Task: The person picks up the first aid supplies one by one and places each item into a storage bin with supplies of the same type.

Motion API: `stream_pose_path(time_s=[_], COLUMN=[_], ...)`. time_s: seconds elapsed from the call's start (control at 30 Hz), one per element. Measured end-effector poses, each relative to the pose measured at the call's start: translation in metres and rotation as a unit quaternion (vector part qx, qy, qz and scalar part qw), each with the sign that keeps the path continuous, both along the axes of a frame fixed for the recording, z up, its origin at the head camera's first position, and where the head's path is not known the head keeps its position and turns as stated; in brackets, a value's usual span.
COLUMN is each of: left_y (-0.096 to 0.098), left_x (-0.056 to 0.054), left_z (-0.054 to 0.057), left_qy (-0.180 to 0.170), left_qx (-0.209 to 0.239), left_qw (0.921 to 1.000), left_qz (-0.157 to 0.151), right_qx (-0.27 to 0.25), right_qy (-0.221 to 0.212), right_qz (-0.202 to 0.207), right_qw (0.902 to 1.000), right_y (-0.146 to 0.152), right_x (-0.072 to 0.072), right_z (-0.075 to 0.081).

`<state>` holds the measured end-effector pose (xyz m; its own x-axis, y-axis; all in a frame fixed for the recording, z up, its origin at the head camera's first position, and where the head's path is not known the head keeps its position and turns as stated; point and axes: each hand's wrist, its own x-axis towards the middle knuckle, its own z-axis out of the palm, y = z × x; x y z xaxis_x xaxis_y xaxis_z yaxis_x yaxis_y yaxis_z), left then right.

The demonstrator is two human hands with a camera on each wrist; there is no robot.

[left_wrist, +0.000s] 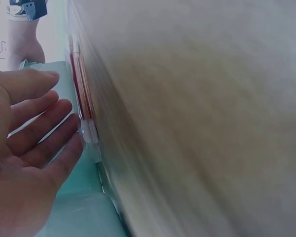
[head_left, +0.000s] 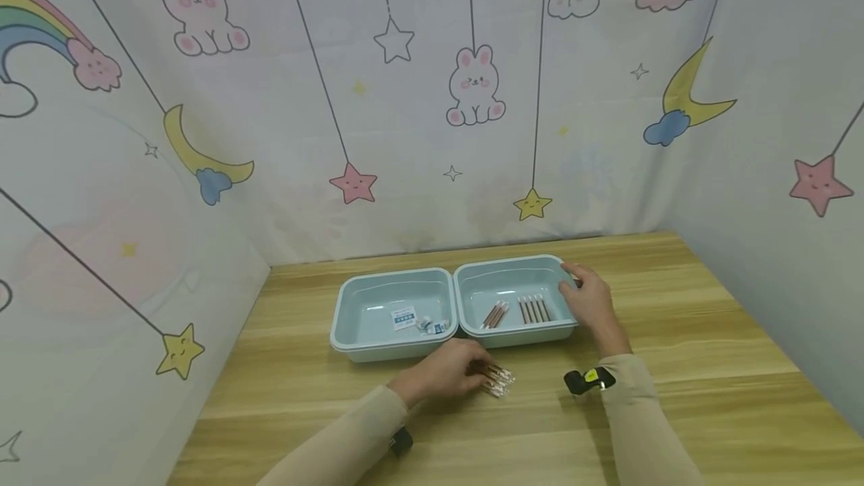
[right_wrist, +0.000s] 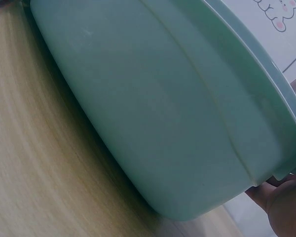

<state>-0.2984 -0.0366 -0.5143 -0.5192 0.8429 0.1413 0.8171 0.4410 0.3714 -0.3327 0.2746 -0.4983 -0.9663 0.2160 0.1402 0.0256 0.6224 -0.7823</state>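
Brown-stick cotton swabs (head_left: 498, 379) in clear wrapping lie on the table in front of the two basins. My left hand (head_left: 451, 370) is over their left end. In the left wrist view its fingers are loosely spread, with fingertips right at the wrapped swabs (left_wrist: 81, 86). My right hand (head_left: 592, 307) grips the right end of the right light-blue basin (head_left: 513, 337), fingers at its rim. In the right wrist view the basin wall (right_wrist: 153, 108) hides much of that hand (right_wrist: 288, 207). Inside this basin lie two groups of swabs (head_left: 535, 310).
The left light-blue basin (head_left: 394, 352) stands against the right one. It contains a flat white-and-blue packet (head_left: 403, 318) and small crumpled packets (head_left: 432, 326). A patterned cloth wall (head_left: 418, 216) rises behind the wooden table (head_left: 702, 351) and along both sides.
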Motion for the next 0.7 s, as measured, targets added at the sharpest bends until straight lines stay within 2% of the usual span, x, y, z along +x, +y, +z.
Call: stream_pose_path(time_s=[0.33, 0.7], left_y=[0.0013, 0.0006], left_x=[-0.0008, -0.0019], left_z=[0.0007, 0.0060], left_qy=[0.014, 0.040], left_qx=[-0.017, -0.055], left_qw=[0.9998, 0.9972], left_qz=[-0.003, -0.030], right_qx=[-0.001, -0.006], right_qy=[-0.002, -0.004], right_qz=[0.002, 0.003], right_qw=[1.0000, 1.0000], right_y=[0.0005, 0.0005], right_x=[-0.0007, -0.0010], right_z=[-0.0003, 0.0008])
